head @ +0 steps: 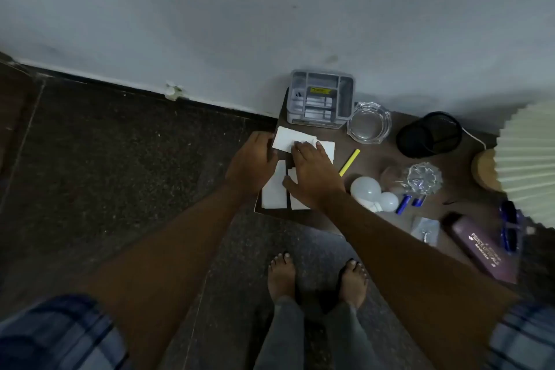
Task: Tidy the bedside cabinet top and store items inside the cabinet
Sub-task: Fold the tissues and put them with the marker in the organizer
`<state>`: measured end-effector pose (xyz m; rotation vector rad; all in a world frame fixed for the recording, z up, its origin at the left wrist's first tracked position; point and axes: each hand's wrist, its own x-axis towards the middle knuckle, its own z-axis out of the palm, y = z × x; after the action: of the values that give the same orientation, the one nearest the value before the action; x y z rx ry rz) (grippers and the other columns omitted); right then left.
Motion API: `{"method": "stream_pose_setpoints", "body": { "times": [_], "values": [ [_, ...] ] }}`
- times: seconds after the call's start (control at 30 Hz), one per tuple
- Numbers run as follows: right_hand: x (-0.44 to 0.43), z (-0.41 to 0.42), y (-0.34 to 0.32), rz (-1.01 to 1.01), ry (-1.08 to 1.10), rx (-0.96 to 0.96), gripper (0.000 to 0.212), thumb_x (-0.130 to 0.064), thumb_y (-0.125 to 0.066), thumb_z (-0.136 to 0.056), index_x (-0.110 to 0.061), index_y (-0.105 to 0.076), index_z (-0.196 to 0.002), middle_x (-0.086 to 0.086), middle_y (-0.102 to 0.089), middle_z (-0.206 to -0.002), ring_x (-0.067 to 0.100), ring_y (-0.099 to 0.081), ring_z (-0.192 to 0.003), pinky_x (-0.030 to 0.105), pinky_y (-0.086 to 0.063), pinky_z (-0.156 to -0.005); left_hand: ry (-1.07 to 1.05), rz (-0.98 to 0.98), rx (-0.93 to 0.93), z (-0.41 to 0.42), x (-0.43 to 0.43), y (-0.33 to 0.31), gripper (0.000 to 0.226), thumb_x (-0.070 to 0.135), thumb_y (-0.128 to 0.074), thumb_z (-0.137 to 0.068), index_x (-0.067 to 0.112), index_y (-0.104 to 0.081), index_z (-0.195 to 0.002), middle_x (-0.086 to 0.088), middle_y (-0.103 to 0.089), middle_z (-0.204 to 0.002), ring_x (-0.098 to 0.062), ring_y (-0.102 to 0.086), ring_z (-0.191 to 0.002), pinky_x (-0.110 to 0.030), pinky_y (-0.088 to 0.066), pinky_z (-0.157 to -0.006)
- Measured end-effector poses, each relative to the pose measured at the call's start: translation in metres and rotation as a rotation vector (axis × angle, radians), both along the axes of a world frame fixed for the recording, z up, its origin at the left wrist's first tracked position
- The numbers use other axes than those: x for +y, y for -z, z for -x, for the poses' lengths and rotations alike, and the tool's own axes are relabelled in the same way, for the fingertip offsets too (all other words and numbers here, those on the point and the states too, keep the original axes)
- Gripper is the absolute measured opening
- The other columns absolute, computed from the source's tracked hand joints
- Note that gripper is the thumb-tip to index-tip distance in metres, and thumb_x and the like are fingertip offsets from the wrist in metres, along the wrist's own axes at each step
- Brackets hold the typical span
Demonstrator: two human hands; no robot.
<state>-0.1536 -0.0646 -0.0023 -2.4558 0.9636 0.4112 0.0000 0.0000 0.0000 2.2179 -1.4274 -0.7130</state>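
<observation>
Several white paper pieces (274, 189) lie on the left end of the dark brown cabinet top (387, 153). My left hand (250, 162) rests at the cabinet's left edge, its fingers touching the upper paper (285, 137). My right hand (312, 171) lies flat, fingers spread, pressing on the papers. A grey compartment organiser (321, 97) stands behind the papers against the wall. A yellow stick (350, 161) lies just right of my right hand.
Also on the top: a glass ashtray (369, 122), a black mesh cup (429, 134), a crystal dish (423, 177), two white bulbs (366, 189), blue batteries (410, 201), a small packet (425, 228), a purple box (480, 246), blue glasses (510, 227), a pleated lamp (528, 159). Dark floor lies left.
</observation>
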Motion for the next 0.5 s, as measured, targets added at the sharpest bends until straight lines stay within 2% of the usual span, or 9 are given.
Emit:
{"method": "stream_pose_setpoints", "body": {
  "times": [0.13,0.27,0.37,0.4,0.5],
  "values": [
    [-0.004,-0.007,0.003,-0.016,-0.012,-0.015,0.076,-0.049,-0.048,-0.097,-0.004,-0.030,-0.155,0.014,-0.030,-0.162,0.026,-0.023,-0.152,0.042,-0.005,-0.128,-0.231,-0.113,0.197,-0.003,-0.016,-0.003,0.042,0.014,-0.061,-0.098,0.005,-0.054,-0.138,-0.014,-0.062,-0.135,-0.026,-0.060,-0.122,-0.021,-0.043,-0.091],
    [-0.003,-0.014,0.011,-0.079,0.023,-0.013,0.079,-0.049,-0.049,-0.096,-0.005,-0.025,-0.157,0.013,-0.021,-0.165,0.027,-0.016,-0.154,0.041,-0.006,-0.128,-0.356,-0.186,0.327,-0.010,-0.027,0.004,0.048,0.011,-0.062,-0.096,0.005,-0.051,-0.142,-0.013,-0.060,-0.139,-0.025,-0.059,-0.126,-0.022,-0.044,-0.092],
    [0.000,-0.017,0.016,-0.087,0.018,-0.038,0.081,-0.050,-0.051,-0.095,-0.005,-0.025,-0.157,0.013,-0.021,-0.165,0.028,-0.015,-0.154,0.040,-0.006,-0.128,-0.407,-0.226,0.409,-0.014,-0.033,0.010,0.046,0.011,-0.065,-0.094,0.006,-0.055,-0.139,-0.011,-0.064,-0.133,-0.022,-0.063,-0.118,-0.021,-0.049,-0.084],
    [0.001,-0.018,0.017,-0.098,0.018,-0.048,0.081,-0.049,-0.052,-0.095,-0.005,-0.026,-0.157,0.012,-0.021,-0.165,0.029,-0.016,-0.154,0.041,-0.008,-0.128,-0.427,-0.233,0.442,-0.016,-0.035,0.012,0.044,0.011,-0.066,-0.093,0.006,-0.058,-0.136,-0.010,-0.066,-0.130,-0.022,-0.064,-0.114,-0.024,-0.053,-0.083],
    [0.001,-0.022,0.018,-0.131,0.039,-0.072,0.080,-0.047,-0.054,-0.095,-0.007,-0.024,-0.158,0.010,-0.020,-0.166,0.031,-0.015,-0.154,0.041,-0.011,-0.126,-0.544,-0.239,0.579,-0.024,-0.038,0.019,0.042,0.009,-0.072,-0.088,0.005,-0.064,-0.129,-0.015,-0.070,-0.121,-0.028,-0.069,-0.106,-0.046,-0.059,-0.091]
  ]
}}
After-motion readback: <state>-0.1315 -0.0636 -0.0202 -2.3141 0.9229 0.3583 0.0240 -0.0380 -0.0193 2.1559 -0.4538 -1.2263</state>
